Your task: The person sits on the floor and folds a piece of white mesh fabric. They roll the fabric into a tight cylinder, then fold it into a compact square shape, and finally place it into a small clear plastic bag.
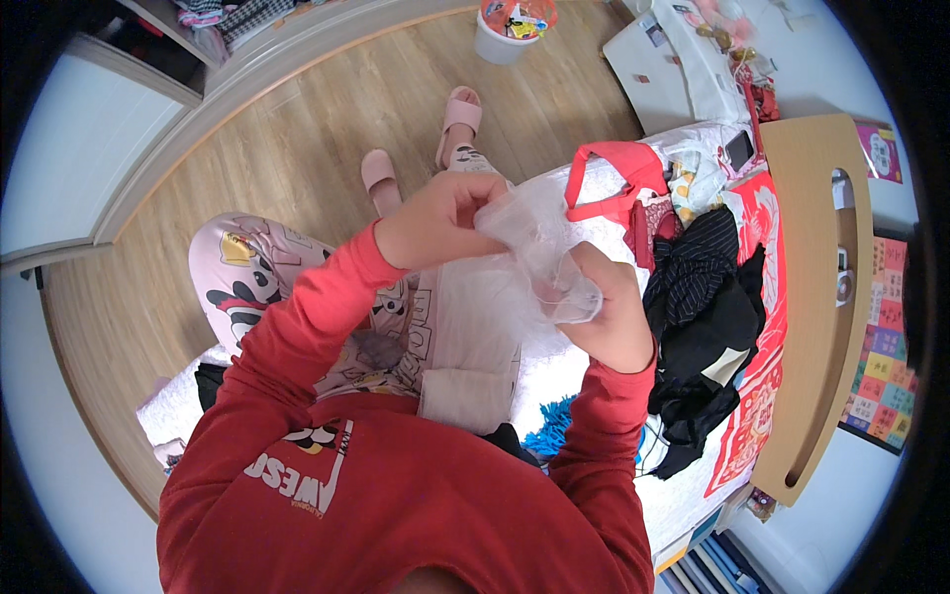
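Note:
A sheer white piece of fabric (pixel 531 233) is stretched between my two hands above my lap; its exact kind is unclear. My left hand (pixel 450 223) pinches its left end. On the other side my right hand (pixel 612 309) grips the lower right end, where a thin edge loops over the thumb. Below them, a white cloth (pixel 463 396) lies across my lap, partly covered by the sheer fabric. Beside my right hand are a pile of black clothes (pixel 693 337) and a dark pinstriped garment (pixel 698 262).
I sit on a bed with a white cover (pixel 584 485). A red strapped item (pixel 633 163) lies near the wooden headboard (pixel 807 297). Blue fringed material (pixel 554 426) shows beside my right forearm. A white bin (pixel 500 48) stands on the wooden floor, and a white cabinet (pixel 643 74) is at the far right.

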Tool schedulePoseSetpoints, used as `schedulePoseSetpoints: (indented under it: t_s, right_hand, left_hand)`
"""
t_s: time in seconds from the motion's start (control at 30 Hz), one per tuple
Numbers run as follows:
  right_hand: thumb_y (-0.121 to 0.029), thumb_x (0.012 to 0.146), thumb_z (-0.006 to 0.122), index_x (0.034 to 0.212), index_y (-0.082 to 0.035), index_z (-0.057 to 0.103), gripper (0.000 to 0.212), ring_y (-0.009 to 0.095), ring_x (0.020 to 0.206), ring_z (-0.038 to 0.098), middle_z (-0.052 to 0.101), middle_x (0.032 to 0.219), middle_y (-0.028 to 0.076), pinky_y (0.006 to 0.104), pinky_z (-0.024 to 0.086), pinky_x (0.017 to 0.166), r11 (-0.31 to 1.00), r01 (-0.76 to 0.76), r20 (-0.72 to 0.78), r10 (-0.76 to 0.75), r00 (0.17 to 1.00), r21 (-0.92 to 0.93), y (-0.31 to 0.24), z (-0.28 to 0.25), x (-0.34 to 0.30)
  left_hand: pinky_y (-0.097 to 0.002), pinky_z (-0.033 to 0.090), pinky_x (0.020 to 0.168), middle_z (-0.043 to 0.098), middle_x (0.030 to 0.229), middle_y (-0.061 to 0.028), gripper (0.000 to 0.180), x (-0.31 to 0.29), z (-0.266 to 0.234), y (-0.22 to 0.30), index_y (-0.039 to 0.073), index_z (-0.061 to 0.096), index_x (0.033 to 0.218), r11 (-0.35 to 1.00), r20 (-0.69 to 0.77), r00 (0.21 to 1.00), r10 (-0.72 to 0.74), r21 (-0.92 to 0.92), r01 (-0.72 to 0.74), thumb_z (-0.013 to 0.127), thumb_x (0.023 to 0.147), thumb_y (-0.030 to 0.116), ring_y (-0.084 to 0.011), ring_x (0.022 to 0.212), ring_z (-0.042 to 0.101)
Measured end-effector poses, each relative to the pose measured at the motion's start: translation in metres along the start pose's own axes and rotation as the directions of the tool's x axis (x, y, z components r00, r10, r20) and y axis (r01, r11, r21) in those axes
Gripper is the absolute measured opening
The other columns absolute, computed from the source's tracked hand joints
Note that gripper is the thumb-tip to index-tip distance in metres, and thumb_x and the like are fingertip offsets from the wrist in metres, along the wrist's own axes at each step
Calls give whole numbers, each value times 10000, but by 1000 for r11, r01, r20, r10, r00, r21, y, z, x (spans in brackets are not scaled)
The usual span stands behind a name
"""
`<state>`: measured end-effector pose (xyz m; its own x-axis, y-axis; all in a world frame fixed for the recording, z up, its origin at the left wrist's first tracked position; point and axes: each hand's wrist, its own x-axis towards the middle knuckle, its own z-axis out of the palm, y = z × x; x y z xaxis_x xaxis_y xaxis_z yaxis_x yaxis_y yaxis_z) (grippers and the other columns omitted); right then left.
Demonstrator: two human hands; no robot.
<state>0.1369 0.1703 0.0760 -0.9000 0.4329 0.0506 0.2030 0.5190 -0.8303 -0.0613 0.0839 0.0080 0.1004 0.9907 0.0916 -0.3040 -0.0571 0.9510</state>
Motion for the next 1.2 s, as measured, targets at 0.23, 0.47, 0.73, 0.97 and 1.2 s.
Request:
schedulePoseSetpoints:
  t_s: [0.23, 0.47, 0.73, 0.97, 1.2]
  right_hand:
    - [23, 763, 578, 850, -23, 468, 148, 79, 630, 540, 574, 734, 36, 183, 409, 562, 908, -121, -520, 333, 786, 400, 19, -5, 0]
    - [-42, 822, 530, 1035, 36, 508, 229, 115, 810, 553, 585, 943, 87, 225, 430, 705, 714, -154, -284, 454, 845, 683, 33, 4, -9]
    - [-26, 817, 508, 1098, 18, 481, 286, 166, 931, 546, 541, 1059, 107, 250, 449, 760, 517, 60, -322, 434, 841, 854, 35, -4, -29]
    - [-90, 830, 540, 1052, 3, 521, 241, 61, 647, 506, 556, 764, 8, 183, 386, 559, 502, -116, -208, 542, 814, 857, 51, 2, -21]
    - [-87, 796, 611, 945, 4, 568, 180, 49, 582, 493, 566, 729, -2, 180, 379, 532, 681, -161, -378, 569, 730, 714, 53, 26, -3]
  left_hand:
    - [-329, 463, 833, 552, 1059, -113, 395, 13, -10, -7, -21, 429, 1162, 816, -254, 931, -263, -574, 74, 455, 768, -22, -194, 978, 548]
    - [-347, 481, 818, 512, 1115, -134, 386, 51, -10, -36, -13, 343, 1201, 732, -187, 949, -255, -678, 64, 446, 830, 13, -211, 983, 546]
    - [-373, 409, 919, 484, 1162, -130, 497, 65, -52, -98, 13, 323, 1226, 740, -145, 906, -398, -634, 224, 504, 768, -54, -237, 1066, 496]
    - [-311, 446, 848, 475, 1171, -104, 631, 59, -32, -58, 49, 315, 1262, 752, -24, 975, -220, -641, 154, 397, 665, -136, -213, 1027, 517]
    - [-170, 443, 602, 503, 1171, -99, 704, 46, -11, -16, 47, 270, 1297, 918, 33, 971, -237, -320, 235, 396, 628, -133, -168, 983, 557]
